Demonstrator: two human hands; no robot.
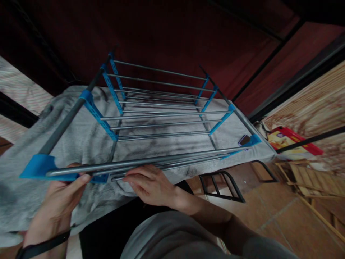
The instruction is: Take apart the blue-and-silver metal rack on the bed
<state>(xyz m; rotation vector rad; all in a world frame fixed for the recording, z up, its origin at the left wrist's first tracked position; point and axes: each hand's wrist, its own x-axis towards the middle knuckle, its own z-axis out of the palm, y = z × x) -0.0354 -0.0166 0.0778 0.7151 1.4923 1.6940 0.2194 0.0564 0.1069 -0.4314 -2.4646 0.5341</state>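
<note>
A rack (pixel 161 116) of grey metal tubes and blue plastic brackets lies across the bed in front of me. My left hand (pixel 68 190) grips the blue plastic bracket (pixel 40 167) at its near left corner, thumb pressed on the front. Close by, my right hand (pixel 151 183) has its fingers closed around a thin metal tube (pixel 118 178), whose left end points toward that bracket. Longer tubes run above my right hand to the near right blue bracket (pixel 254 139). My fingers partly hide how the thin tube meets the bracket.
Under the rack is a grey fuzzy blanket (pixel 67 140). A small dark object (pixel 244 140) lies on it at the right. Beyond stand a red box (pixel 293 140), a black metal ladder (pixel 223 185) and a folded wooden chair (pixel 315 180). A dark red wall rises behind.
</note>
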